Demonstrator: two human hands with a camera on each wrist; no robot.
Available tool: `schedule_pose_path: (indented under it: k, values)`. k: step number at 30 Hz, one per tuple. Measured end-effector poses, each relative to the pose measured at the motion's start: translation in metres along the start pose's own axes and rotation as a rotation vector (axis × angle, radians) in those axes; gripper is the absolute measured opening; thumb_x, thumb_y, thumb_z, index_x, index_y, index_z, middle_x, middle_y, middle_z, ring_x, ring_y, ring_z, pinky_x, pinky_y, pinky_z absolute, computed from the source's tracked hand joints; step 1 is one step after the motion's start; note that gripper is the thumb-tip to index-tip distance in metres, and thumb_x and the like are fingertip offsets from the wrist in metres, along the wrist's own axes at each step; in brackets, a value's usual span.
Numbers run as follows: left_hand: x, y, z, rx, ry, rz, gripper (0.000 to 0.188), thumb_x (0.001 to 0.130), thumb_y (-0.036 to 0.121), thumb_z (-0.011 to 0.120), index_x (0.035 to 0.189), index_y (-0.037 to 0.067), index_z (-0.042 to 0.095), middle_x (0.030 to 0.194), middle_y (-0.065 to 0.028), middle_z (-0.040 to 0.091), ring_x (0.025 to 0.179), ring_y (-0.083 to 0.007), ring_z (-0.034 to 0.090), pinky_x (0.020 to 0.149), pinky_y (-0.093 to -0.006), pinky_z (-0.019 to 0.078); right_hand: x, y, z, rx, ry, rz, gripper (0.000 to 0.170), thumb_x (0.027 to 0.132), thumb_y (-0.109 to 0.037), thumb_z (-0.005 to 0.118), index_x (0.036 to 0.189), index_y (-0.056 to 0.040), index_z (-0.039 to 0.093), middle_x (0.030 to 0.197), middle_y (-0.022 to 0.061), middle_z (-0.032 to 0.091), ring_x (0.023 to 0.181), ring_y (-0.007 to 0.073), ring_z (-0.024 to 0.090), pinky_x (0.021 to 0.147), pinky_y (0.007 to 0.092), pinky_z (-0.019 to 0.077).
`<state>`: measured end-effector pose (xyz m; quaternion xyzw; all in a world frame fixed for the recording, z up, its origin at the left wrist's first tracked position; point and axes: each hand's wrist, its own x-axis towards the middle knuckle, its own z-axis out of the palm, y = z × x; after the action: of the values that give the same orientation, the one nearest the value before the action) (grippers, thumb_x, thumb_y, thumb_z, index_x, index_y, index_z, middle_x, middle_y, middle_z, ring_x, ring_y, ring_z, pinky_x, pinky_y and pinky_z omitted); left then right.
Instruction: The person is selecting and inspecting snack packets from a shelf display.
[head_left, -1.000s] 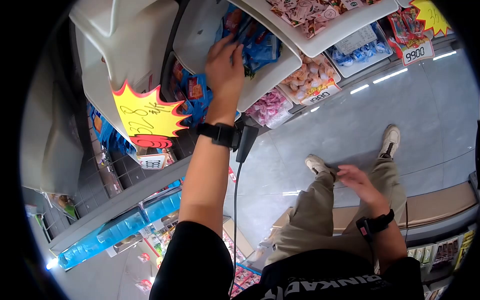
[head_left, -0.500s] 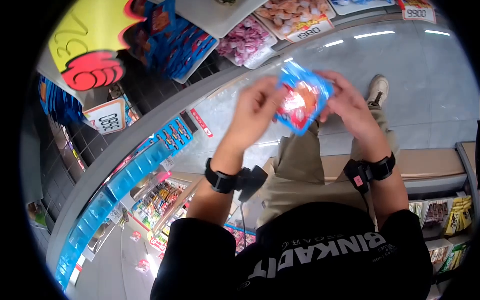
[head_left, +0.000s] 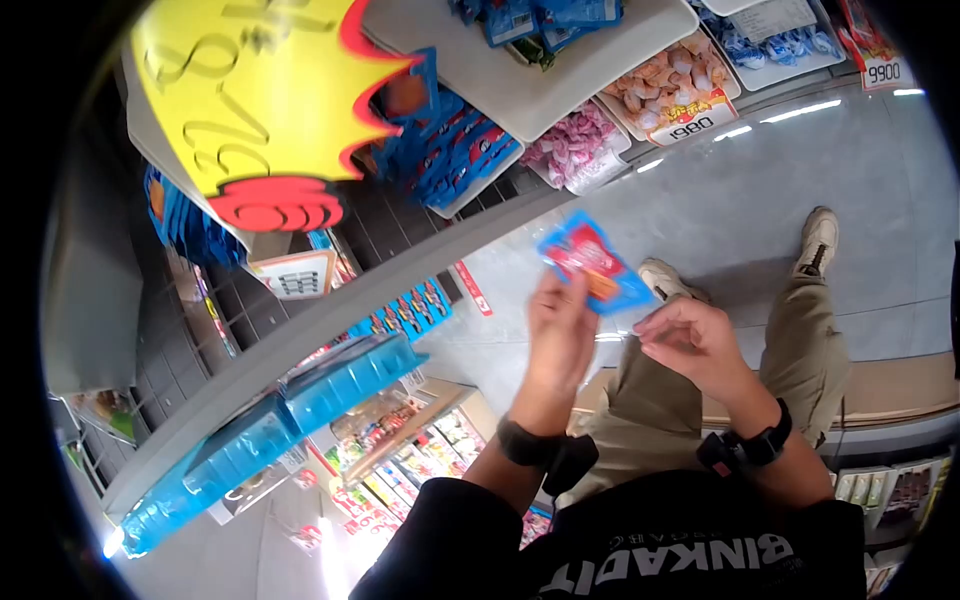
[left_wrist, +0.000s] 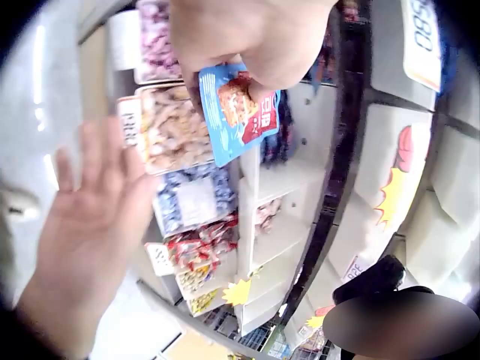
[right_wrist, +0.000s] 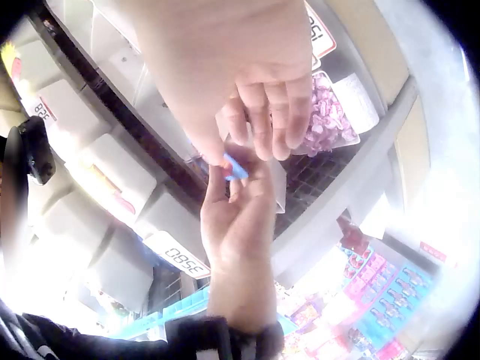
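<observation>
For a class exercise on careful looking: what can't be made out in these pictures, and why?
Small lettering on the blue packet: head view, blurred.
Most of that packet: right wrist view, hidden by the right hand and left hand.
Top of the yellow sign: head view, cut off by the upper edge.
Print on the white slip: head view, too small.
</observation>
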<state>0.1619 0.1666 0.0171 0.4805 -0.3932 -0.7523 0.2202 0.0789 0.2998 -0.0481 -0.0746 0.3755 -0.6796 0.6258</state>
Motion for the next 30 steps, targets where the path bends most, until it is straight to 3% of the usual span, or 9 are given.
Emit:
schedule_pose_path:
  k: [5,9,10,15,18,22,24,27,30]
  values:
    - [0.078,0.081,0.005,0.39,0.228,0.643,0.017,0.087,0.016,0.051,0.098,0.003,0.051,0.091,-0.0042,0.057,0.084,-0.0114,0.054,0.069,-0.0262,0.0442,-0.014,0.011,-0.043,-0.044,-0.007,0.027,0.016,0.075,-0.002,0.062,0.089,-0.0043,0.056,0.087,0.0016,0.058,0.08,0.0075,0.054,0.063,0.0199,0.0417]
    - [0.122,0.128,0.023,0.552,0.616,0.76,0.024,0.083,0.021,0.057,0.099,0.004,0.052,0.093,-0.0045,0.057,0.084,-0.0137,0.054,0.068,-0.0302,0.0423,-0.038,0.028,-0.079,-0.082,0.068,0.152,0.013,0.077,-0.003,0.06,0.09,-0.006,0.056,0.087,-0.0005,0.058,0.079,0.0067,0.054,0.062,0.0186,0.039]
    - [0.134,0.137,0.011,0.564,0.54,0.783,0.025,0.083,0.019,0.058,0.102,0.005,0.051,0.096,-0.0053,0.056,0.087,-0.0157,0.053,0.068,-0.0314,0.0423,-0.043,0.03,-0.086,-0.076,0.09,0.188,0.012,0.078,-0.003,0.059,0.089,-0.006,0.056,0.086,-0.0005,0.059,0.078,0.0066,0.054,0.062,0.0186,0.0392]
    - [0.151,0.152,0.016,0.623,0.585,0.619,0.029,0.083,0.016,0.055,0.109,0.004,0.046,0.102,-0.0088,0.053,0.094,-0.0209,0.052,0.072,-0.0334,0.0444,-0.052,0.027,-0.101,-0.009,0.133,0.202,0.009,0.079,-0.003,0.058,0.088,-0.0056,0.055,0.084,-0.0002,0.059,0.078,0.0065,0.055,0.061,0.0183,0.04]
    - [0.14,0.149,0.02,0.193,0.511,0.404,0.028,0.087,0.014,0.045,0.11,-0.001,0.043,0.107,-0.0103,0.044,0.102,-0.0291,0.048,0.087,-0.0423,0.0455,-0.05,0.021,-0.103,0.035,0.114,0.204,0.009,0.08,-0.003,0.057,0.089,-0.0047,0.055,0.084,0.0007,0.058,0.078,0.0065,0.054,0.06,0.018,0.0404]
    - [0.133,0.139,0.027,0.156,0.592,0.353,0.027,0.088,0.014,0.043,0.111,-0.001,0.044,0.107,-0.0105,0.043,0.106,-0.0291,0.045,0.087,-0.0451,0.0451,-0.045,0.015,-0.102,0.037,0.098,0.223,0.009,0.081,-0.003,0.056,0.09,-0.0029,0.056,0.082,0.0009,0.057,0.077,0.0064,0.053,0.061,0.0185,0.0407]
    - [0.128,0.133,0.036,0.051,0.689,0.313,0.016,0.089,0.013,0.041,0.099,0.002,0.049,0.087,-0.0085,0.05,0.097,-0.0276,0.048,0.093,-0.0522,0.0354,-0.043,0.012,-0.103,0.014,0.088,0.212,0.009,0.081,-0.003,0.055,0.09,-0.0023,0.056,0.082,0.0009,0.057,0.077,0.0064,0.053,0.062,0.0186,0.0407]
    - [0.117,0.125,0.05,-0.174,0.524,0.236,0.019,0.09,0.012,0.039,0.104,0.002,0.047,0.091,-0.0089,0.049,0.099,-0.0279,0.048,0.096,-0.0541,0.0309,-0.04,0.01,-0.102,0.012,0.078,0.216,0.008,0.082,-0.004,0.053,0.089,-0.0018,0.056,0.081,0.0008,0.056,0.077,0.0067,0.052,0.062,0.0192,0.0408]
    - [0.121,0.121,0.054,-0.133,0.548,0.284,0.021,0.092,0.012,0.035,0.108,0.003,0.045,0.101,-0.0093,0.049,0.107,-0.0297,0.046,0.097,-0.0542,0.0276,-0.037,0.011,-0.102,0.058,0.056,0.224,0.008,0.083,-0.004,0.052,0.089,-0.0014,0.056,0.082,0.0013,0.056,0.076,0.0072,0.052,0.063,0.0195,0.0409]
